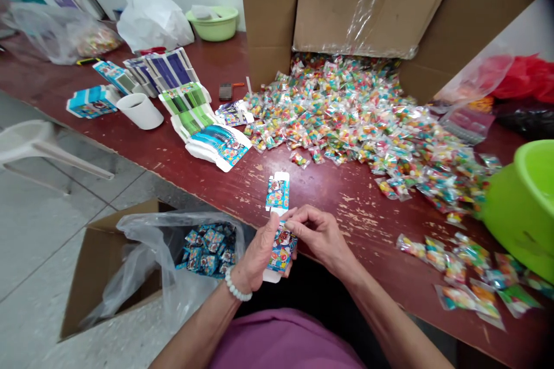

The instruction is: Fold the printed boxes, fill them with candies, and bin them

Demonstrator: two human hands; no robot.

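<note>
Blue carton [281, 252], long axis toward table [240, 196]

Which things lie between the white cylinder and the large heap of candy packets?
In the head view, flat green cartons lie nearest the cylinder, then a purple-and-white item at the edge of the heap.

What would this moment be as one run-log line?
left hand: holding blue carton; right hand: at same carton; colourful packets: heaped on table; small boxes: in plastic bag
</note>
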